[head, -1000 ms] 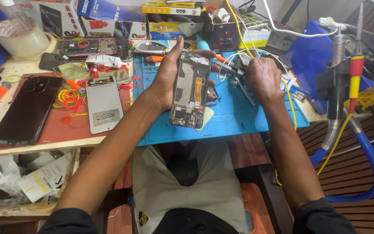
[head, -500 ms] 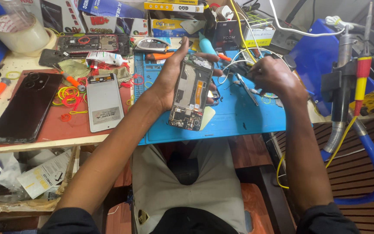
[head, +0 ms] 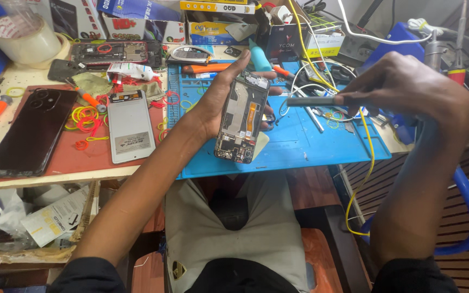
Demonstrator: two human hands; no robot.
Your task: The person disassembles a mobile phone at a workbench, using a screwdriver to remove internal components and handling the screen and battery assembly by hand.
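Opened phone held over blue mat; slim grey tool raised beside it.

Nearest, the left hand is clamped around an opened black smartphone with exposed circuit boards and an orange flex ribbon, held tilted just above the blue silicone work mat on the desk. The right hand, half a second ago low on the mat among cables, now sits lifted and pinched on a slim grey metal tool, its tip near the phone's edge: judged, tool fetched, work on the internals about to begin. Left: a white rear phone cover, a black phone lying back-up. Farther: a roll of clear tape.
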